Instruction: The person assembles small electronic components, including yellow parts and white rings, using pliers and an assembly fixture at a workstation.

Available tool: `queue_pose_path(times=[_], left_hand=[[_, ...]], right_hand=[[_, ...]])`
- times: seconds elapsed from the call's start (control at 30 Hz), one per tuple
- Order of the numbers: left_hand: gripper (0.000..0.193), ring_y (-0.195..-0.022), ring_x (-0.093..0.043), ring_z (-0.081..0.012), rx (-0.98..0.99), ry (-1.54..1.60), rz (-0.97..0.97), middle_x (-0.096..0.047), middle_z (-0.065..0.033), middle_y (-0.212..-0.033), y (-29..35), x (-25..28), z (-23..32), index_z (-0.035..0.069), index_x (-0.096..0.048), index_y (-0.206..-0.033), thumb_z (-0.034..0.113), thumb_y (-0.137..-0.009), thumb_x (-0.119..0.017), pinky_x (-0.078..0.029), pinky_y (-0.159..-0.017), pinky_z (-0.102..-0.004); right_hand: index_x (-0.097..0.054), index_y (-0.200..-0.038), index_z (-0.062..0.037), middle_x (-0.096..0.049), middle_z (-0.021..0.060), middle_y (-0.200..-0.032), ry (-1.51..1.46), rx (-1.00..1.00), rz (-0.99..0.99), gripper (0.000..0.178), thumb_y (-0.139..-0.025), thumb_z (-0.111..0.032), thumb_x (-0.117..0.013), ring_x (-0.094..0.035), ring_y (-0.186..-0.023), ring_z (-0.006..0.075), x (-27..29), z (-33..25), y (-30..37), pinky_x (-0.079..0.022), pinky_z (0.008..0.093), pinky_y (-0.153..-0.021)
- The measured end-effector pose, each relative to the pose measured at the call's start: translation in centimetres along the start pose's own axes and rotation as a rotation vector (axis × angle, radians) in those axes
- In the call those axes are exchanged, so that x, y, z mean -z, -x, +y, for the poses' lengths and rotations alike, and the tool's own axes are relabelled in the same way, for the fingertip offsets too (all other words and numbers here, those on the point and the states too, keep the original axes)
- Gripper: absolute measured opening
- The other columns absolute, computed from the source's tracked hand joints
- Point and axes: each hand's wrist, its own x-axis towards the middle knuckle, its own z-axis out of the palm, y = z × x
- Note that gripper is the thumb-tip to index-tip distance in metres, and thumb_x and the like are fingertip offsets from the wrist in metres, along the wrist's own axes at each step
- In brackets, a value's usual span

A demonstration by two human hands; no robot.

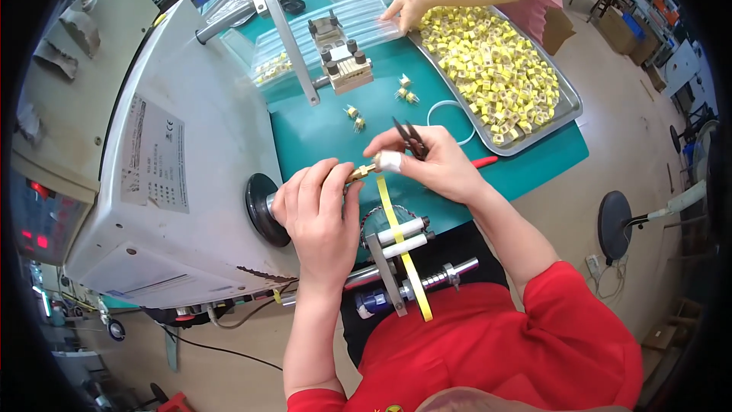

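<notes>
A worker in a red shirt (488, 336) sat at a green bench (526, 175), beside a pale machine (221, 122) with a black wheel (260, 214) on its shaft. The work lay between the two hands, just in front of the wheel: a brass holder (361, 173) pointing toward the right hand.

The left hand (313, 202) was curled round the base of the holder, fingers together. The right hand (446, 164) was closed on a dark two-pronged tool (412, 140), its prongs pointing away from the worker, while a finger or thumb in a white wrap (390, 161) met the holder's free end. A red handle (484, 161) showed by the right wrist; whether it belonged to the tool could not be told.

The step in hand looked like handling a small part at the holder's tip, though the fingers hid whether it was going on or coming off. The next move seemed to call for a steady left grip, a light right pinch, and prongs clear of the work.

A yellow tape (412, 275) ran over white rollers (402, 230), its upper end just below the fingers. Five loose coils (359, 124) lay beyond the hands; a metal tray (573, 107) at the right was heaped with yellow ones. Across the bench, a co-worker's hand (409, 9) touched a clear tray (366, 9).
</notes>
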Motion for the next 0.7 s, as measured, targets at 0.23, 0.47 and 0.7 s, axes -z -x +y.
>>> queue_pose_path(times=[0.23,0.47,0.7], left_hand=[[0.032,-0.106,-0.06,-0.0216,-0.007,-0.017,-0.01,-0.066,-0.0018,-0.112,0.0,0.1,-0.3,0.013,-0.07,-0.106,0.009,-0.076,-0.081,-0.039,-0.096,-0.0394],[0.03,-0.102,-0.062,-0.0203,0.001,0.035,0.057,-0.068,-0.0002,-0.108,-0.1,-0.1,-0.6,0.014,-0.071,-0.102,0.007,-0.074,-0.081,-0.039,-0.094,-0.0372],[0.035,-0.106,-0.059,-0.0209,0.052,-0.071,-0.03,-0.065,-0.0014,-0.108,-0.2,-0.2,0.2,0.013,-0.067,-0.108,0.006,-0.076,-0.079,-0.037,-0.097,-0.0392]], right_hand=[[-0.071,-0.115,-0.0002,-0.063,-0.0015,-0.082,0.164,0.045,-0.021,0.028,-0.087,-0.002,-0.068,-0.053,-0.071,0.0028,0.7,-0.3,1.4,-0.041,0.0194,-0.061],[-0.071,-0.112,0.0016,-0.075,0.0076,-0.099,0.221,0.002,-0.034,0.023,-0.09,-0.005,-0.069,-0.069,-0.089,0.0065,0.9,0.2,0.7,-0.052,0.0194,-0.071],[-0.073,-0.105,-0.0027,-0.074,0.0064,-0.094,0.509,0.337,-0.043,0.019,-0.085,-0.005,-0.072,-0.064,-0.078,0.0179,1.9,0.6,0.0,-0.051,0.0291,-0.068]])
